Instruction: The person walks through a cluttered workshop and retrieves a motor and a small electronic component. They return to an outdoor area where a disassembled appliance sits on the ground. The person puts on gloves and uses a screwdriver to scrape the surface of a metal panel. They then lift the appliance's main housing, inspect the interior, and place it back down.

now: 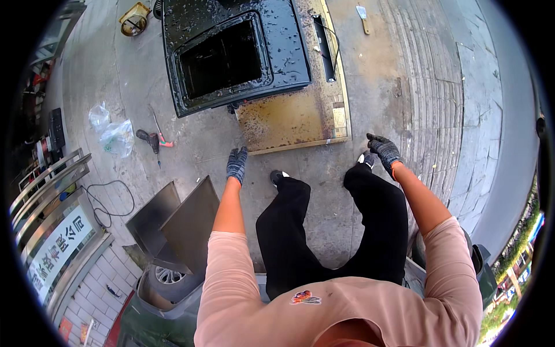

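Note:
A large box-like metal appliance (283,118) lies on the ground in front of me, its tan side stained with rust-brown spots. On it sits a black, greasy-looking panel (292,55) with a rectangular opening and flecks of debris. My left hand (236,165), in a dark work glove, is beside the near left corner of the tan side, fingers stretched out and nothing in them. Off the near right corner, my gloved right hand (384,150) hangs apart from the appliance, its fingers spread and holding nothing.
Left of the appliance lie a cordless drill (149,139), a red-handled tool (164,140) and clear plastic bags (117,137). Sheet-metal panels (193,217) lean near my left arm. A scraper (363,20) lies far right; a round-faced part (134,22) sits far left. A cable (124,184) loops near the railing.

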A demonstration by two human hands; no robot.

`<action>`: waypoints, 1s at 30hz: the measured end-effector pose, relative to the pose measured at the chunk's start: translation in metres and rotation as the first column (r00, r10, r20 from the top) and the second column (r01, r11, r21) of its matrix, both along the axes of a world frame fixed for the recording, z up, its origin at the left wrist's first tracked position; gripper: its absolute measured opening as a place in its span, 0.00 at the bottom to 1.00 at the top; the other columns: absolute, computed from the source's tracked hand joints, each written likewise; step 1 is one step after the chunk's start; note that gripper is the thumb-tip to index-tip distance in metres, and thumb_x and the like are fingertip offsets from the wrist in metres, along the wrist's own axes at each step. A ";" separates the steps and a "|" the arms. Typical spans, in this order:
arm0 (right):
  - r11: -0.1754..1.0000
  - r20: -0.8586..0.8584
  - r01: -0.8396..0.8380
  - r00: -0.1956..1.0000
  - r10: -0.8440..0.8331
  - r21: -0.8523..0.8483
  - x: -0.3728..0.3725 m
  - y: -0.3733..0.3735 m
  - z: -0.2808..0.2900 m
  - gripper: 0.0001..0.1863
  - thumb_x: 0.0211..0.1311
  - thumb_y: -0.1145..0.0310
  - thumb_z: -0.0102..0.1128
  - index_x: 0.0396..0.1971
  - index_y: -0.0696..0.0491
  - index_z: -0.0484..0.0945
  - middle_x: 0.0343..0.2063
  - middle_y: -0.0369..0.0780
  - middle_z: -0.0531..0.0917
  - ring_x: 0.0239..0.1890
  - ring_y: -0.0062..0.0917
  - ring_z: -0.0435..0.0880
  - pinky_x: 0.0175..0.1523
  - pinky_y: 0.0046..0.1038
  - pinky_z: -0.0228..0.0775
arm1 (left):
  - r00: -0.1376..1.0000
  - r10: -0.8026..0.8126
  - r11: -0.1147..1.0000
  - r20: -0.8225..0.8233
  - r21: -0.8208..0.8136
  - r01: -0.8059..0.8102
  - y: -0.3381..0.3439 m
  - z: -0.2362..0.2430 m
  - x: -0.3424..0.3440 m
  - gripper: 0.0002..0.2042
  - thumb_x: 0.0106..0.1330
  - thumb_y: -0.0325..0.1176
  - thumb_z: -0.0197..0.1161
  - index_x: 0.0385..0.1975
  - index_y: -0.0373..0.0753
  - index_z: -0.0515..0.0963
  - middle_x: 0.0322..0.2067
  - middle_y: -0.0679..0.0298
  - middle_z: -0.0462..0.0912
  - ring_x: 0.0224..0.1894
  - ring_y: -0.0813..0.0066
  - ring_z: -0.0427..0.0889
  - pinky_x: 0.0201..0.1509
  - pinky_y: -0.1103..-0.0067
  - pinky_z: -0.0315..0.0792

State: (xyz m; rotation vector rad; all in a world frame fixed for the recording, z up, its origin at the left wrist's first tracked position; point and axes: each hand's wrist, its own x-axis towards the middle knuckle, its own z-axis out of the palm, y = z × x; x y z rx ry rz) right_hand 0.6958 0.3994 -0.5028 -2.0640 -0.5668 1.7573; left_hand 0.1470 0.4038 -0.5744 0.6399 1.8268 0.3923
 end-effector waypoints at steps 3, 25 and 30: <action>0.966 0.233 -0.255 0.937 0.260 -0.050 0.028 0.002 -0.089 0.28 0.59 0.62 0.59 0.62 0.48 0.75 0.43 0.44 0.85 0.41 0.28 0.82 0.49 0.29 0.73 | 0.981 -0.173 0.985 -0.087 -0.019 0.172 0.017 -0.099 0.003 0.38 0.69 0.51 0.60 0.69 0.29 0.58 0.66 0.51 0.68 0.67 0.63 0.68 0.69 0.75 0.60; 0.672 0.018 -0.710 0.684 0.729 -0.211 0.004 0.075 -0.302 0.29 0.55 0.51 0.70 0.51 0.54 0.79 0.38 0.42 0.83 0.38 0.30 0.81 0.36 0.35 0.77 | 0.991 0.126 0.985 0.053 -0.128 -0.119 0.020 -0.235 -0.054 0.27 0.61 0.58 0.67 0.48 0.41 0.77 0.40 0.63 0.84 0.38 0.71 0.84 0.39 0.73 0.80; 0.679 0.032 -0.695 0.693 0.720 -0.236 0.014 0.072 -0.325 0.28 0.51 0.50 0.73 0.44 0.57 0.84 0.32 0.44 0.83 0.27 0.31 0.79 0.27 0.35 0.74 | 0.965 0.163 0.985 0.207 -0.095 -0.146 0.024 -0.241 -0.049 0.30 0.59 0.55 0.70 0.55 0.39 0.75 0.48 0.61 0.83 0.47 0.66 0.83 0.51 0.68 0.78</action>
